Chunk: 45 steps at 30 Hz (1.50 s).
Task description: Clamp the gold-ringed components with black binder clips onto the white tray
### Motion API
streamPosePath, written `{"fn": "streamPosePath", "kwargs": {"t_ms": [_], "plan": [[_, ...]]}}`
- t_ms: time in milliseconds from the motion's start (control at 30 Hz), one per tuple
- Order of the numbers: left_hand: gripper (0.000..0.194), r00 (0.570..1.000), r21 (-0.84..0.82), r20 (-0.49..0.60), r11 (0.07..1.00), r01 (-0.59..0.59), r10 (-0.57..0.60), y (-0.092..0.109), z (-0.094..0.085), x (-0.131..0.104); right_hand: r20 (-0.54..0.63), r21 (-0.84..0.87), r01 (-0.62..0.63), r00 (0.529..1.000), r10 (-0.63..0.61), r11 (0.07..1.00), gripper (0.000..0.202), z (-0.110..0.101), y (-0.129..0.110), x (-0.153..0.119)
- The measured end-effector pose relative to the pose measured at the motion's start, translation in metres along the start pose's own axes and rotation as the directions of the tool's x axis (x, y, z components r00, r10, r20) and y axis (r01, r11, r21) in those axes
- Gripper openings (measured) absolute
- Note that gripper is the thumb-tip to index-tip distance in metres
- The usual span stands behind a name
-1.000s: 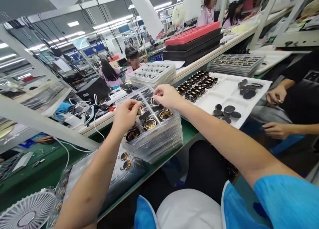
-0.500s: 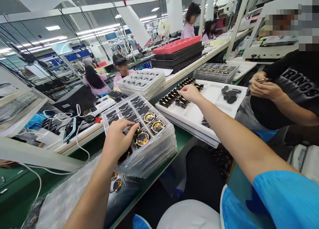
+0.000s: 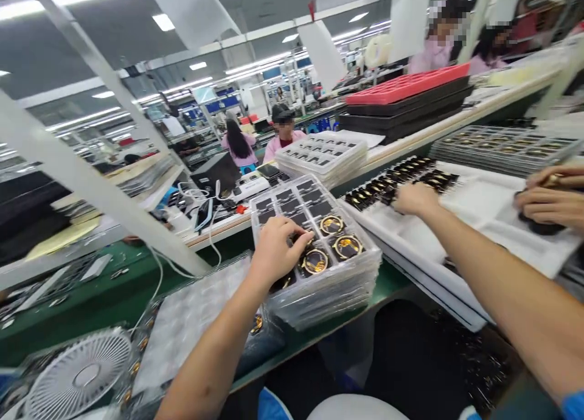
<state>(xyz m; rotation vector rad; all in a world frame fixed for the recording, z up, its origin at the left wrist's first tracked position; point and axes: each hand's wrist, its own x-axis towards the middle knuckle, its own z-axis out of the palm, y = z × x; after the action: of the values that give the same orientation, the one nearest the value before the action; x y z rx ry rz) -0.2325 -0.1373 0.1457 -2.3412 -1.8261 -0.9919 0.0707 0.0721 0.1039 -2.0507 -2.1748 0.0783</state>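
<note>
My left hand [image 3: 281,245] is over the top tray of a clear plastic tray stack [image 3: 328,286], thumb and fingers pinched at a round gold-rimmed part that they mostly hide. Other gold-rimmed round parts [image 3: 316,261] sit in compartments beside it, and flat black pieces [image 3: 285,196] fill the farther ones. To the right, my right hand [image 3: 416,199] has its fingers closed at rows of small black-and-gold parts [image 3: 392,179] on a white foam tray [image 3: 465,237]. Whatever its fingertips hold, if anything, is hidden.
Another person's hands [image 3: 547,198] work at the right edge. Behind stand a white tray stack [image 3: 322,155], red and black trays [image 3: 408,85] and filled clear trays [image 3: 506,143]. A white fan [image 3: 86,374] lies at lower left, near a slanted white post [image 3: 95,182] and cables.
The view has swung left, so the trays and both hands appear farther right, and the fan has come into view. Both hands stay at about the same places on their trays.
</note>
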Motion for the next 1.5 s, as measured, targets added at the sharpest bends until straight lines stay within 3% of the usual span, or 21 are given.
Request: {"fn": "streamPosePath", "kwargs": {"t_ms": [67,133,167,233,300,333,367,433,500,567,633,733,867,933,1000,1133,1200,1267,1333,1500], "plan": [[0.016,1.0,-0.038,-0.015,0.999,-0.006,0.006,0.0,-0.005,0.002,-0.027,0.101,-0.029,0.999,0.032,0.994,0.026,-0.013,0.008,-0.01],[0.011,0.992,-0.091,-0.118,0.995,-0.045,0.034,0.01,-0.014,-0.005,-0.125,0.375,-0.037,0.988,0.09,0.926,0.03,-0.024,0.021,-0.036],[0.009,0.981,-0.125,-0.187,0.989,-0.082,0.058,0.02,-0.019,-0.012,-0.172,0.558,-0.009,0.977,0.126,0.829,0.032,-0.027,0.028,-0.055],[0.013,0.959,-0.219,-0.261,0.96,-0.173,0.114,0.048,-0.024,-0.038,-0.19,0.857,0.102,0.974,0.125,0.505,0.039,-0.026,0.04,-0.105],[0.03,0.974,-0.393,-0.077,0.891,-0.228,0.215,0.08,-0.013,-0.074,-0.061,0.983,0.061,0.998,-0.009,0.176,0.048,-0.015,0.045,-0.162],[0.038,0.968,-0.483,0.039,0.853,-0.198,0.246,0.093,0.001,-0.092,0.006,0.996,0.001,0.997,-0.076,0.085,0.048,-0.005,0.045,-0.19],[0.042,0.967,-0.573,0.087,0.806,-0.147,0.239,0.105,0.019,-0.109,0.068,0.997,-0.062,0.986,-0.15,0.043,0.044,0.007,0.043,-0.215],[0.039,0.971,-0.712,0.22,0.696,0.096,0.092,0.118,0.069,-0.135,0.136,0.99,-0.137,0.957,-0.256,0.013,0.039,0.036,0.035,-0.256],[0.024,0.952,-0.83,0.298,0.473,0.297,-0.073,0.121,0.123,-0.151,0.172,0.984,-0.18,0.947,-0.272,-0.005,0.037,0.066,0.027,-0.283],[0.017,0.909,-0.876,0.367,0.255,0.408,-0.196,0.115,0.169,-0.159,0.205,0.976,-0.215,0.954,-0.218,-0.026,0.038,0.091,0.02,-0.299],[0.026,0.873,-0.876,0.416,0.148,0.46,-0.252,0.106,0.199,-0.165,0.239,0.968,-0.249,0.957,-0.164,-0.044,0.042,0.11,0.016,-0.308],[0.033,0.821,-0.831,0.505,0.106,0.546,-0.265,0.088,0.22,-0.171,0.245,0.967,-0.253,0.958,-0.151,-0.033,0.048,0.126,0.015,-0.315],[0.033,0.7,-0.708,0.664,0.08,0.701,-0.263,0.065,0.229,-0.177,0.206,0.977,-0.206,0.978,-0.005,0.053,0.052,0.141,0.016,-0.319],[0.038,0.672,-0.686,0.69,0.054,0.726,-0.269,0.058,0.231,-0.18,0.261,0.965,-0.261,0.965,0.024,0.025,0.054,0.15,0.015,-0.321],[0.044,0.697,-0.704,0.665,0.085,0.705,-0.269,0.055,0.23,-0.181,0.303,0.952,-0.303,0.953,-0.007,-0.034,0.056,0.161,0.012,-0.323],[0.044,0.798,-0.697,0.587,0.417,0.584,-0.137,0.054,0.226,-0.176,0.352,0.928,-0.355,0.935,-0.045,-0.116,0.061,0.179,0.008,-0.326],[0.044,0.802,-0.65,0.59,0.533,0.541,-0.095,0.053,0.225,-0.175,0.378,0.918,-0.377,0.926,-0.02,-0.121,0.063,0.184,0.011,-0.325],[0.046,0.791,-0.611,0.607,0.59,0.527,-0.078,0.051,0.224,-0.177,0.344,0.937,-0.339,0.937,0.057,-0.079,0.064,0.186,0.019,-0.321],[0.046,0.777,-0.588,0.628,0.621,0.518,-0.054,0.049,0.225,-0.18,0.305,0.952,-0.301,0.949,0.08,-0.053,0.063,0.186,0.027,-0.317],[0.044,0.748,-0.565,0.663,0.654,0.503,-0.002,0.047,0.224,-0.179,0.319,0.941,-0.316,0.948,0.004,-0.123,0.058,0.184,0.035,-0.313]]}}
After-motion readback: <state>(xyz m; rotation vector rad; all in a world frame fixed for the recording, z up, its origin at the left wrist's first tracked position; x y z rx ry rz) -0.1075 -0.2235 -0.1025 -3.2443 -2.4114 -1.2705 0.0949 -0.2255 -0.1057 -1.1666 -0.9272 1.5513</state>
